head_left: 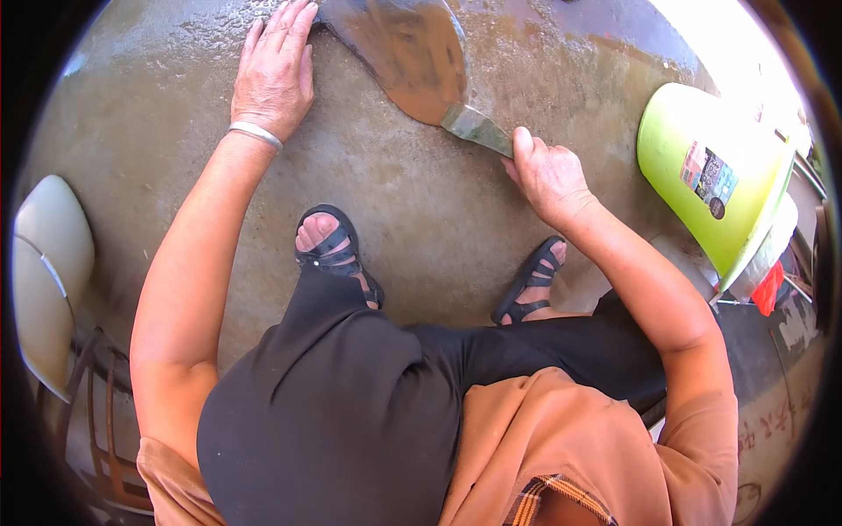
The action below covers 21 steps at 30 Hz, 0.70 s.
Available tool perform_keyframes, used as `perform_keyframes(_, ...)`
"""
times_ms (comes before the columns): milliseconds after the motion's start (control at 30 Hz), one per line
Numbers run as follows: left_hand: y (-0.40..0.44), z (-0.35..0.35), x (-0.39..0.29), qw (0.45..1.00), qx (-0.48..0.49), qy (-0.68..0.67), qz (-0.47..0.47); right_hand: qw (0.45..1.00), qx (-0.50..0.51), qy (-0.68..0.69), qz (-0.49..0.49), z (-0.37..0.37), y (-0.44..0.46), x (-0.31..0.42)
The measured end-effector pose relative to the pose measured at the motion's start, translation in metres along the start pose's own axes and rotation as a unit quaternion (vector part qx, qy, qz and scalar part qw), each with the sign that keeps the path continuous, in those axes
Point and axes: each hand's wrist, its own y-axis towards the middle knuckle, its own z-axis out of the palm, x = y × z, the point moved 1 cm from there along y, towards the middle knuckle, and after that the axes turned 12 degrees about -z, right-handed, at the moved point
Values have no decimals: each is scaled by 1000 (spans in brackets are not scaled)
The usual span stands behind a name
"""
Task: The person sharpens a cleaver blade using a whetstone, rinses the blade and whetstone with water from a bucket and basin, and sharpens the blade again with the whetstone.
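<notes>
A broad flat tool has a rounded, wet-looking brown face [417, 66] and a flat grey-green handle [478, 130]. My right hand [548, 175] is closed around the end of that handle, thumb on top. At the far left edge of the brown face lies my left hand [276, 74], fingers stretched out and close together, a pale bangle on the wrist. Its fingertips reach the top border of the view, and I cannot tell whether they press on the tool. The tool's far end is cut off by the frame.
Wet concrete floor [412, 202] spreads around my sandalled feet [329, 245]. To the right lies a lime-green bucket [693, 167] on its side, with a red scrap [767, 289] near its rim. A pale curved object [53, 263] and a rusty metal frame [110, 430] stand left.
</notes>
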Motion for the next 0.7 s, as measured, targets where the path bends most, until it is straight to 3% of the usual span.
perform_keyframes(100, 1, 7, 2, 1000, 1, 5, 5, 1000, 16, 3, 21, -2, 0, 9)
perform_keyframes(167, 1, 22, 12, 998, -56, 11, 8, 1000, 14, 7, 26, -5, 1, 11)
perform_keyframes(500, 3, 22, 12, 998, -59, 19, 28, 996, -6, 90, 26, -34, 51, 31)
perform_keyframes(600, 2, 21, 14, 998, -55, 11, 30, 993, -52, 95, -35, -55, 76, 42)
perform_keyframes(700, 2, 21, 14, 998, -58, 13, 22, 996, 15, 82, -2, -41, 51, 23)
